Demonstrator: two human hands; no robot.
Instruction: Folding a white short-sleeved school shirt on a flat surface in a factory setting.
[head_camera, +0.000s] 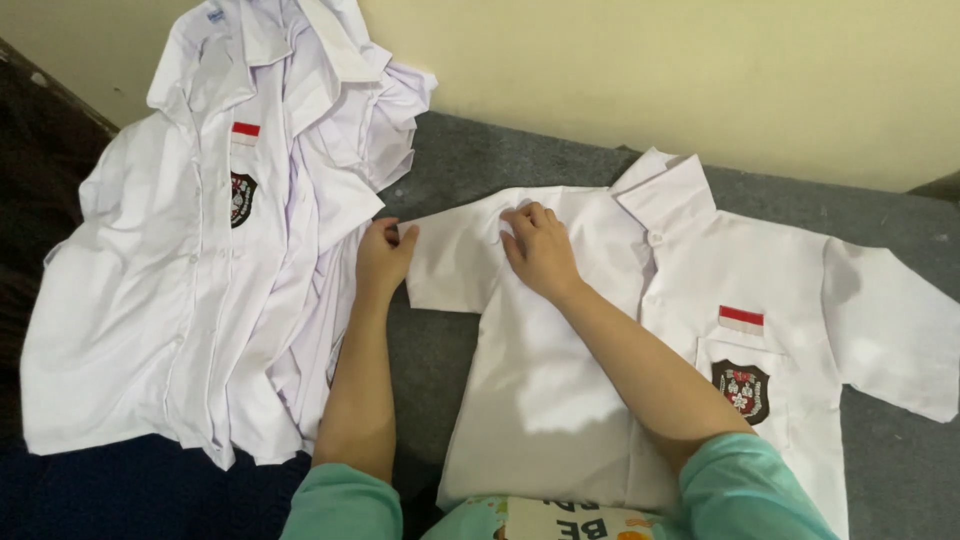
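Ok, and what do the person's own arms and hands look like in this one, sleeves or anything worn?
Both forearms are bare. The left hand and right hand wear no gloves, and no rings or watch show. Plain mint-green sleeves cover both arms from about the elbow up, with no visible pattern or markings.

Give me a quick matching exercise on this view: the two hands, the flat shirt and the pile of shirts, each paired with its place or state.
Things:
1. left hand
2. right hand
3. white shirt spread flat
4. pile of white shirts

Places or states:
A. heaped at the left, against the wall
B. pinching the edge of the short sleeve
C. lying front up on the grey surface, collar toward the wall
D. pressed flat on the shoulder, beside the collar

Pairs: 1-B, 2-D, 3-C, 4-A
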